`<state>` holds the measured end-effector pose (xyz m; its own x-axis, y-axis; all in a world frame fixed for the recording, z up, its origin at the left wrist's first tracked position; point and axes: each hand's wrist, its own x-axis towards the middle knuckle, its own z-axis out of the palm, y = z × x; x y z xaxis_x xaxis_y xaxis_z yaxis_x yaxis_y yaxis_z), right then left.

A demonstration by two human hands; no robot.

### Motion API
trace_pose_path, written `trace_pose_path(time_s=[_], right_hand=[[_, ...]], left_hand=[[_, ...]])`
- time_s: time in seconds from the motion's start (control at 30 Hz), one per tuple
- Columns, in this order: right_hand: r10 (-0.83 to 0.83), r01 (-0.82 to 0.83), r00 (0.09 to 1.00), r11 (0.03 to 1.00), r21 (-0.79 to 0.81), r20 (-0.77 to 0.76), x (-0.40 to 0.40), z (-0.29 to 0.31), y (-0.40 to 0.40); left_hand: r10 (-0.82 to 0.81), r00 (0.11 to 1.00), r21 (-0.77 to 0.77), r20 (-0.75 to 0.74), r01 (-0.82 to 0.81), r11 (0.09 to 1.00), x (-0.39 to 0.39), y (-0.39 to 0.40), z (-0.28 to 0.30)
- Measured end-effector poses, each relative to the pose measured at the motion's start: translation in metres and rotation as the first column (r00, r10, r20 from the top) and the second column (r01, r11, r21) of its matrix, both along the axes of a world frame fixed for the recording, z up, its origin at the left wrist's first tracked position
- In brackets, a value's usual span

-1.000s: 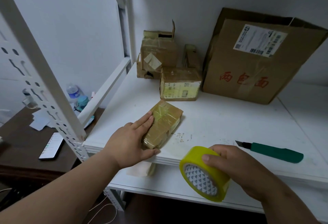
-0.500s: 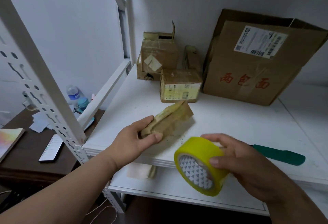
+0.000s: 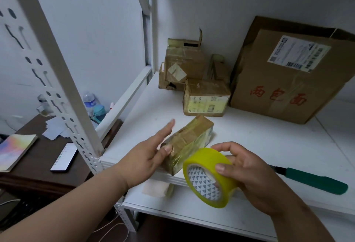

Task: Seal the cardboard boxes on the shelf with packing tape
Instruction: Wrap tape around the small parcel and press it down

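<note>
left hand (image 3: 148, 157) lies mostly flat, thumb on the small box (image 3: 189, 143) at the shelf (image 3: 269, 140) front edge, i think to steady it. right hand (image 3: 247, 176) grips the tape (image 3: 207, 176) just beside it, ready to pull.

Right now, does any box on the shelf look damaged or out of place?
Yes. The small box at the back left has a torn flap sticking up and a dark open gap on top. The large box leans against the wall, crumpled at its left edge. The small taped box by the left hand lies askew at the shelf edge.
</note>
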<state>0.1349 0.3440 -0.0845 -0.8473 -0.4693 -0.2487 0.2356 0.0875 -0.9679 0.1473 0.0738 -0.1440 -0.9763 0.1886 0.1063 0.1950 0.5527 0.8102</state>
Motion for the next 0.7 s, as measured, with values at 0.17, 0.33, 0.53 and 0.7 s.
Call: trace_pose_path(time_s=[0.17,0.33,0.53,0.7], right_hand=[[0.032,-0.029,0.998,0.998,-0.062,0.051,0.005,0.001,0.008],[0.01,-0.007,1.0,0.995,-0.101,0.022,0.013,0.006,0.011],[0.002,-0.001,1.0,0.999,-0.052,0.005,0.016,-0.007,0.008],[0.009,-0.009,1.0,1.0,-0.016,0.005,0.016,-0.015,0.002]], left_hand=[[-0.108,0.979,-0.149,-0.174,0.082,0.985,-0.001,0.001,0.002],[-0.115,0.977,-0.319,-0.178,0.053,0.946,-0.002,0.0,0.005],[-0.053,0.951,-0.315,-0.306,-0.048,0.948,-0.003,0.008,-0.001],[-0.081,0.893,-0.536,-0.442,-0.191,0.822,-0.004,0.006,0.002]])
